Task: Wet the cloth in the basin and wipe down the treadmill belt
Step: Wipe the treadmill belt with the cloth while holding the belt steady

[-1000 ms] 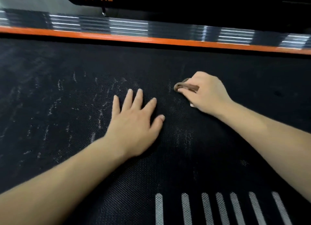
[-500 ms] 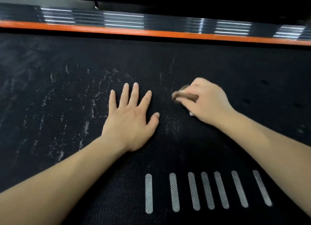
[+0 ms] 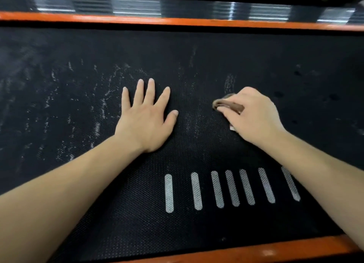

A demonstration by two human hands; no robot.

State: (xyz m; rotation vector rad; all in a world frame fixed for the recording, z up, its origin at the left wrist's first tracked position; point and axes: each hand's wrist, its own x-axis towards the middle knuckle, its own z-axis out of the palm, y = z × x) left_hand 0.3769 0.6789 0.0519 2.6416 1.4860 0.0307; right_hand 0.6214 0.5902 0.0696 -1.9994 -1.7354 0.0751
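White streaks (image 3: 98, 113) fleck the belt (image 3: 197, 52) at nine o'clock of the left hand (image 3: 145, 121), which lies flat with fingers spread and holds nothing. At its three o'clock the right hand (image 3: 250, 117) grips the bunched brown cloth (image 3: 228, 104), pressed to the belt. Wiping well likely means firm, overlapping strokes toward nine o'clock, first lifting the flat hand clear.

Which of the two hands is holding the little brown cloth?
The right hand: it curls round the brown cloth on the treadmill belt. The left hand lies flat on the belt, fingers spread, holding nothing.
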